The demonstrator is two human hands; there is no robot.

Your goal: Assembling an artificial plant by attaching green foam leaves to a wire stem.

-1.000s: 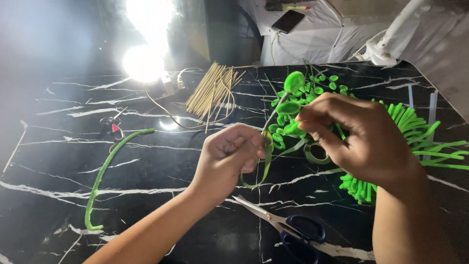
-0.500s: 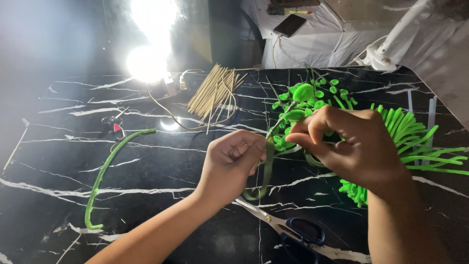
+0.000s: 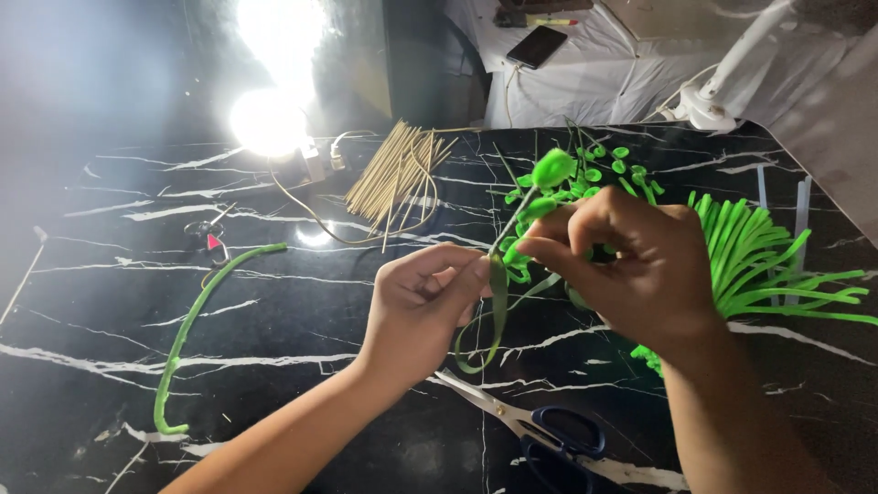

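2 hands (image 3: 421, 297) (image 3: 631, 270) pinch my green-wrapped stem (image 3: 512, 220) closed-fingered; it looks light and bendy, best held near the bud (image 3: 552, 167).

Lying on the black marble table (image 3: 110, 384): one pair of blue-handled scissors (image 3: 540, 430) near the front edge, one long green stem (image 3: 197, 320) toward the left edge, one bundle of thin sticks (image 3: 393, 174) toward the back edge.

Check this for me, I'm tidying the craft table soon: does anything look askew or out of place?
The wooden sticks lie fanned in a loose, uneven heap with a wire looping through them. The scissors lie open near the table's front edge.
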